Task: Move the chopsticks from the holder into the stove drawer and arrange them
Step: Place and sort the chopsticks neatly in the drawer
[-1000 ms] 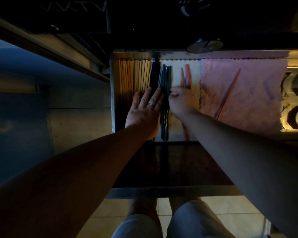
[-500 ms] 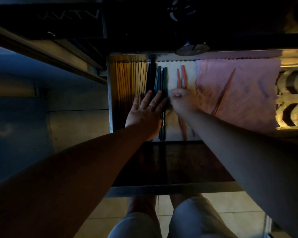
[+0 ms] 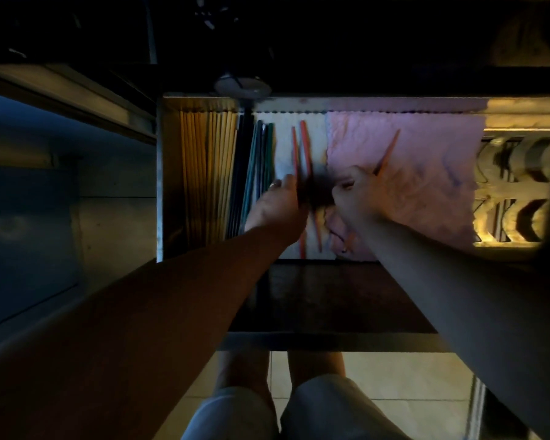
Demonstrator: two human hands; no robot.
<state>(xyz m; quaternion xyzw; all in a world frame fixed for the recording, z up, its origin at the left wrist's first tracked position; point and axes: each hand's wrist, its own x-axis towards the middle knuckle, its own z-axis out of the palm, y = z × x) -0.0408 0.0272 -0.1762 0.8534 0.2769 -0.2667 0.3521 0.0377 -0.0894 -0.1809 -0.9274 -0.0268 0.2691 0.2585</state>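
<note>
Left hand [image 3: 275, 206] has left the dark chopsticks [image 3: 261, 160], now loosely curled beside the red pair [image 3: 300, 157]. Right hand [image 3: 358, 193] has moved right, pinching the stray red chopstick [image 3: 389, 150] on the pink cloth [image 3: 426, 173]; regrouping next.

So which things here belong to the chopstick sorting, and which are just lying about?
Part of the job:
- drawer
- wooden chopsticks
- dark chopsticks
- red chopsticks
- stray red chopstick
- left hand
- right hand

Just there:
- pink cloth
- patterned dishes
</note>
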